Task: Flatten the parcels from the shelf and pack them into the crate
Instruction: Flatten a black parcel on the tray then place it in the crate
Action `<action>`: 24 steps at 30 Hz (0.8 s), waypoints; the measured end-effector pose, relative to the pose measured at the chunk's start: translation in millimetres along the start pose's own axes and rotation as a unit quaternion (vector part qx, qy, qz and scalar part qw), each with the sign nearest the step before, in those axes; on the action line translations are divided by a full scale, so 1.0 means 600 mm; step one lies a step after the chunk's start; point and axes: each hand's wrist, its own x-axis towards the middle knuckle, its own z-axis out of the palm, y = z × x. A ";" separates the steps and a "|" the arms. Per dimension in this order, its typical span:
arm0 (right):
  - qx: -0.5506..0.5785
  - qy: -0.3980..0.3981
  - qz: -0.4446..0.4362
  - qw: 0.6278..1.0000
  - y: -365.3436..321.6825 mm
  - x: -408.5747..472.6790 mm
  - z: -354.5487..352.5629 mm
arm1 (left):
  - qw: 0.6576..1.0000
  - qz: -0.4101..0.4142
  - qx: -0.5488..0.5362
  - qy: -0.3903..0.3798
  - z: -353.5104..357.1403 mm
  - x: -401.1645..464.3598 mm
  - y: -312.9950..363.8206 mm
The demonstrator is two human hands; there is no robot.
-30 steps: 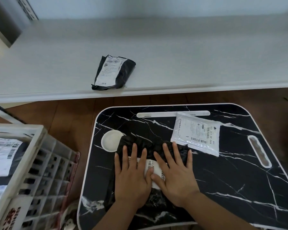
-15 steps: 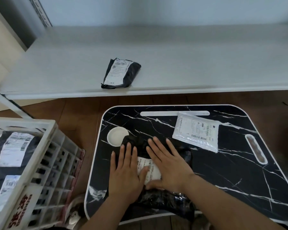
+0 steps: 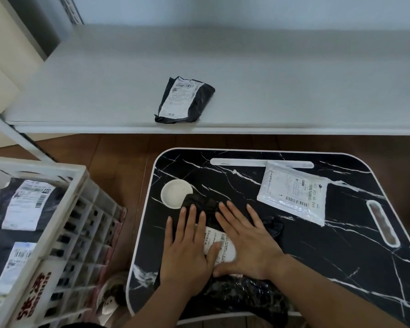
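Both hands, left hand (image 3: 187, 252) and right hand (image 3: 246, 242), press flat-fingered on the black parcel (image 3: 234, 292) on the lap table (image 3: 341, 268); the crate (image 3: 64, 209) holds packed parcels, while the white parcel (image 3: 294, 192) and shelf parcel (image 3: 185, 100) remain unpacked.

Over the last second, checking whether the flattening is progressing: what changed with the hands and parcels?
The right hand slid left across the black parcel, its fingers now angled toward the left hand; both stay flat, pressing it down. The white parcel on the tray table, the parcel on the shelf and those in the crate stayed put.
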 end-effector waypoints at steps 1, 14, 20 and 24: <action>-0.002 0.014 -0.002 1.000 -0.004 -0.002 0.002 | 1.000 -0.001 0.003 0.002 0.001 -0.002 0.001; -0.029 0.000 0.076 0.997 0.016 -0.101 0.035 | 0.998 -0.012 -0.031 -0.058 -0.014 -0.004 0.002; -0.003 -0.056 0.080 0.995 0.010 -0.103 0.010 | 0.973 -0.070 -0.178 -0.126 -0.071 0.008 -0.015; -0.007 -0.094 0.122 0.988 -0.006 -0.102 -0.004 | 0.950 -0.231 -0.204 -0.056 -0.103 -0.024 -0.027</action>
